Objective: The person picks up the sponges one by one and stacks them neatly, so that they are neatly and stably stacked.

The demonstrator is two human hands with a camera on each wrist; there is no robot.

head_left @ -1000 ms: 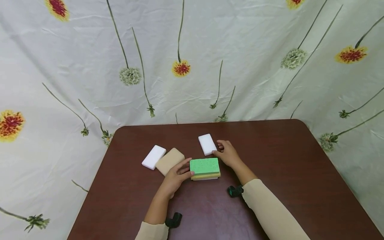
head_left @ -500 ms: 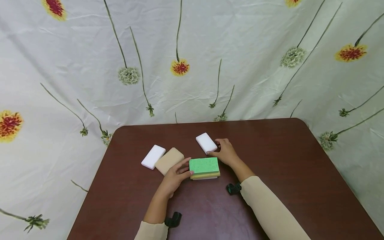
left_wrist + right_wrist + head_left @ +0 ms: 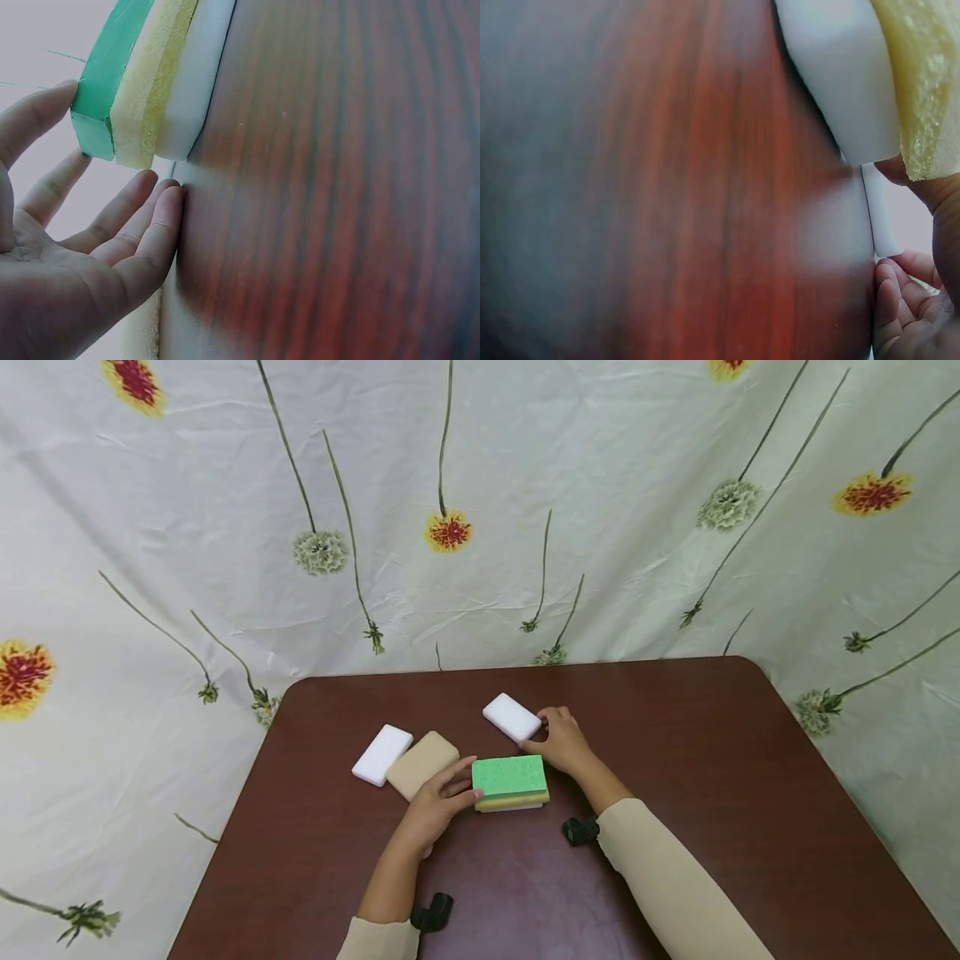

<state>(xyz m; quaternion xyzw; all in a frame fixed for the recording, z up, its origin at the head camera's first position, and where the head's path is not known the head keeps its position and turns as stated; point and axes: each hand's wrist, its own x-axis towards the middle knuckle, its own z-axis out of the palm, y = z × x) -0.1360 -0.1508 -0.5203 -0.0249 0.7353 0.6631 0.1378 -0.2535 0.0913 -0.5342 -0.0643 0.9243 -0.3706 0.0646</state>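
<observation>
A stack stands on the table before me: a green sponge (image 3: 510,776) on top, a yellow sponge (image 3: 155,82) in the middle, a white sponge (image 3: 196,79) at the bottom. My left hand (image 3: 435,806) is at the stack's left end, fingers loosely extended, one fingertip against the green block in the left wrist view. Behind the stack, my right hand (image 3: 564,743) pinches the right end of a loose white sponge (image 3: 512,717) between thumb and fingers. That sponge lies slanted on the table; in the right wrist view only its end (image 3: 885,217) shows, beyond the stack.
Left of the stack, a beige sponge (image 3: 422,766) lies against another white sponge (image 3: 382,754). The brown table (image 3: 675,735) has rounded far corners, and a flowered cloth (image 3: 600,460) hangs behind it. Both wrists carry small black cameras.
The loose white sponge has turned counterclockwise and shifted slightly left, with my right thumb and fingers closing on its right end. My left hand and the stack hold still.
</observation>
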